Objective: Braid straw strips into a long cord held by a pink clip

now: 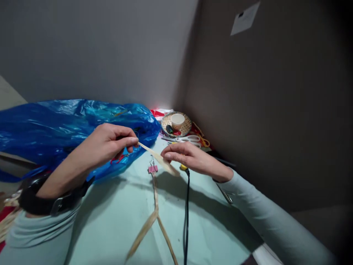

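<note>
My left hand (106, 145) pinches one end of a pale straw strip (154, 156) between thumb and fingers, above a blue plastic bag (63, 127). My right hand (187, 155) pinches the same strip further along, so it stretches taut between both hands. Below them a pink binder clip (152, 168) holds more straw strips (156, 213) that trail toward me over the pale green table (116, 217). A black watch sits on my left wrist.
A black cable (186, 213) with a yellow tip runs along the table beside the strips. A small woven basket (176, 124) with a white cup stands in the far corner, with scissors (193, 139) in front of it. Grey walls close in behind and to the right.
</note>
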Available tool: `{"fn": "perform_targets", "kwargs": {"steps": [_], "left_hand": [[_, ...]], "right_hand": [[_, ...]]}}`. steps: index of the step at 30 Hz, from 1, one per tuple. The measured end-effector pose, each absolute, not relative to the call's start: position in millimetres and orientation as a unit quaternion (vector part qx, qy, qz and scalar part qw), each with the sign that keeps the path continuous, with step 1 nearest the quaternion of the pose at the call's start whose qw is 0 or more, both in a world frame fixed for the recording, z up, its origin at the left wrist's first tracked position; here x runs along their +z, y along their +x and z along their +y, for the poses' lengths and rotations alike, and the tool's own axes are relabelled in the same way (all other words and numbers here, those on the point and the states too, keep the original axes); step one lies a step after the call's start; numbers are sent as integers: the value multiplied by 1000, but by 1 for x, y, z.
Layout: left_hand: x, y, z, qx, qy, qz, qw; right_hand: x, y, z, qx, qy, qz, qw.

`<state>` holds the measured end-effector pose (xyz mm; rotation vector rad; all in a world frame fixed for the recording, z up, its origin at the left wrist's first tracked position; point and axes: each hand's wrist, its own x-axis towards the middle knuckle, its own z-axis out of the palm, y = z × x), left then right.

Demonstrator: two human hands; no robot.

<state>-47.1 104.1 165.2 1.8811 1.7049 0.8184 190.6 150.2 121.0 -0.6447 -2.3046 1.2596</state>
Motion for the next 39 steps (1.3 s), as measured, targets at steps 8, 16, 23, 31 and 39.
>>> {"fn": "perform_targets", "kwargs": {"steps": [8,16,23,31,39], "left_hand": [[125,1,73,305,701,606,223],[59,0,22,140,667,673,287],[52,21,5,132,635,689,324],[41,14,-3,368,404,624,559],[36,19,-8,399,361,598,594]], "right_hand": [[97,183,124,570,-199,-764,227],[68,194,117,590,-312,-708,231],[58,198,110,558,-278,-752,213],[50,193,87,635,-270,-711,135],[44,188,77,734,-257,-619,108]]}}
